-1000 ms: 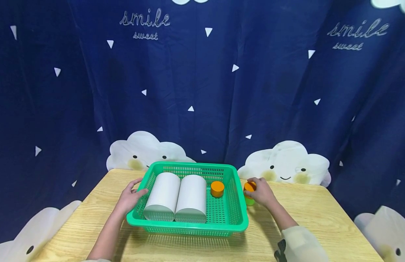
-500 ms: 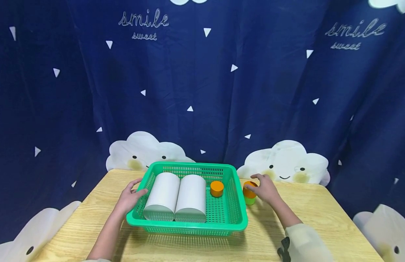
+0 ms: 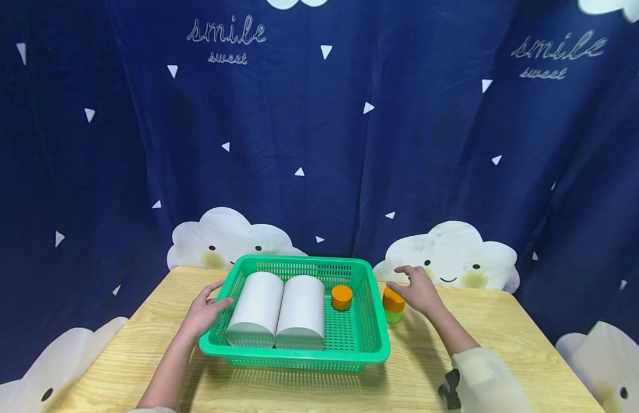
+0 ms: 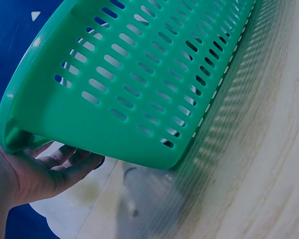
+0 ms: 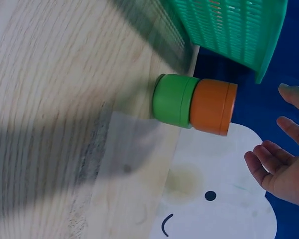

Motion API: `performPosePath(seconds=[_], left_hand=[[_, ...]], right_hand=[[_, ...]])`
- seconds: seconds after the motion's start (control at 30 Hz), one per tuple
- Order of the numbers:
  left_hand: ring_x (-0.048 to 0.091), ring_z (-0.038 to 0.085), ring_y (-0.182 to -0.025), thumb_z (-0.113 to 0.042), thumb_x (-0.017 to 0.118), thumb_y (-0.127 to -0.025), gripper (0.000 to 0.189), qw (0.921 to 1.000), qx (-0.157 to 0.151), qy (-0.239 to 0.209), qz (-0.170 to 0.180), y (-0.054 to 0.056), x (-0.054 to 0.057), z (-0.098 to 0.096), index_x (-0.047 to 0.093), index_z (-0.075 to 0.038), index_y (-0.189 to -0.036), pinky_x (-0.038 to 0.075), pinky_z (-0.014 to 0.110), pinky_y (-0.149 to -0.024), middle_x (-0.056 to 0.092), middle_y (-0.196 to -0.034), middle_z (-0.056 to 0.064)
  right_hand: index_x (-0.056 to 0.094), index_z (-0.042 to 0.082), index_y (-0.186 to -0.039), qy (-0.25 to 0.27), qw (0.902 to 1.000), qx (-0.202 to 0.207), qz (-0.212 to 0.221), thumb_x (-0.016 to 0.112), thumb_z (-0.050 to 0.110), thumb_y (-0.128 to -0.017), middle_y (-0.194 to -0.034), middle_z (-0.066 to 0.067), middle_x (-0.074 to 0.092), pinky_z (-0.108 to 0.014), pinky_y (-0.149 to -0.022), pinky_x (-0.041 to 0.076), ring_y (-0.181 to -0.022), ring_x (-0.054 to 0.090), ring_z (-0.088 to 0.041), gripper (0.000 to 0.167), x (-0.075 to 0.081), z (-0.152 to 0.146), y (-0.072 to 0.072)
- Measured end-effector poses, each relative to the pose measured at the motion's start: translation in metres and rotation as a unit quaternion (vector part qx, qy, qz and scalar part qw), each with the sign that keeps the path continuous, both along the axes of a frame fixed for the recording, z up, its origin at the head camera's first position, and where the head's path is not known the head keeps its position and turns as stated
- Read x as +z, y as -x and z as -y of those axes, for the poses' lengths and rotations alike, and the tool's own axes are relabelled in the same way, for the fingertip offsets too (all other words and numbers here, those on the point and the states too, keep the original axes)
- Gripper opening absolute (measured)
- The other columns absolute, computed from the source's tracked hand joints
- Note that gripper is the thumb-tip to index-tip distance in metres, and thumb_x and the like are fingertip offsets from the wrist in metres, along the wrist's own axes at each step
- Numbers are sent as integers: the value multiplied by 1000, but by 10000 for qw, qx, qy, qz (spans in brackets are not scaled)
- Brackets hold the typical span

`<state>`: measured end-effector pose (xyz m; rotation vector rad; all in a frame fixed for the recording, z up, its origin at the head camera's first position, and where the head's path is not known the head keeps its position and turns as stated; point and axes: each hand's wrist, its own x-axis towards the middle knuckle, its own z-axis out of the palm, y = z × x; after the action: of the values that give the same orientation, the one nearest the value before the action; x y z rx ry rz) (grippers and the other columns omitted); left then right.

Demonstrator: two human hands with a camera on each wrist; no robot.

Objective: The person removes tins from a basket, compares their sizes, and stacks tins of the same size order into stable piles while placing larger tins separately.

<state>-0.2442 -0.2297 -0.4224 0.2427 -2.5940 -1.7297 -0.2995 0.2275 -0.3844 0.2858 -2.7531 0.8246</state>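
beyond the left grip [image 3: 203, 314] and the right grip [image 3: 419, 291], a dark blue curtain [image 3: 309, 132] fills the background, printed with small white triangles, the words "smile sweet" and pale clouds; one smiling cloud [image 3: 454, 249] shows past the right grip. under both grips spreads the surface [image 3: 484, 338], pale wood with visible grain, a soft shadow falling across it near the right grip. between the two grips stands a green basket [image 3: 293, 357], upright, with slotted walls. the left grip holds it by the end nearest to it, thumb over the rim and the other fingers outside, below the rim. inside, just right of the left grip, two white cylinders [image 3: 256, 310] lie side by side. on the person's side of the right grip is a pale sleeve [image 3: 490, 381]. the right grip is in the air, fingers parted and lightly bent. just below it and to its left, beside the basket, a green piece [image 5: 175, 101] stands on the surface with an orange piece [image 5: 213, 107] on top; the right wrist view shows a gap between fingertips and orange. farther left of the right grip, a second orange piece [image 3: 342, 297] sits inside the basket.
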Motion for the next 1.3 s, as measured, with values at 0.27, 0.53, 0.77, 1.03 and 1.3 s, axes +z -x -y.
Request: performPosePath(seconds=[0.27, 0.53, 0.77, 1.03, 1.3], left_hand=[[52, 46, -114, -27, 55, -94, 64, 10000, 3, -42, 5, 0, -1, 1, 25, -7, -146, 53, 41, -77, 40, -135, 36], [49, 47, -117, -26, 54, -94, 63, 10000, -30, -68, 18, -2, 0, 0, 24, -7, -146, 53, 42, -79, 38, -137, 36], [57, 41, -108, -23, 54, -94, 61, 10000, 27, -8, -43, -3, -2, 1, 26, -6, -145, 54, 40, -75, 43, -132, 35], [61, 32, -101, -25, 55, -94, 63, 9999, -32, -113, -30, -1, 0, 1, 25, -7, -146, 54, 38, -74, 44, -132, 34], [60, 34, -102, -24, 54, -94, 62, 9999, -68, -113, -59, -2, 1, -1, 25, -6, -146, 54, 39, -73, 43, -132, 35]], right_hand=[[58, 0, -120, 73, 9999, 148, -18, 66, 33, -85, -120, -27, 53, -51, -86, 46, -104, 53, -41, 48, 7, 12, 0], [59, 4, -120, 41, 9995, 304, 13, 68, 33, -83, -121, -24, 53, -50, -86, 46, -104, 54, -39, 48, 11, 28, 0], [60, 4, -119, -129, 9989, 442, 28, 69, 33, -83, -119, -23, 54, -46, -82, 48, -96, 55, -33, 48, 10, 37, 1], [61, 5, -118, -238, 9978, 610, -95, 69, 30, -83, -110, -18, 56, -42, -78, 48, -90, 54, -28, 44, 20, 54, 1], [62, 5, -117, -297, 9968, 743, -25, 72, 31, -81, -105, -16, 56, -43, -81, 48, -96, 55, -30, 45, 17, 71, 5]])
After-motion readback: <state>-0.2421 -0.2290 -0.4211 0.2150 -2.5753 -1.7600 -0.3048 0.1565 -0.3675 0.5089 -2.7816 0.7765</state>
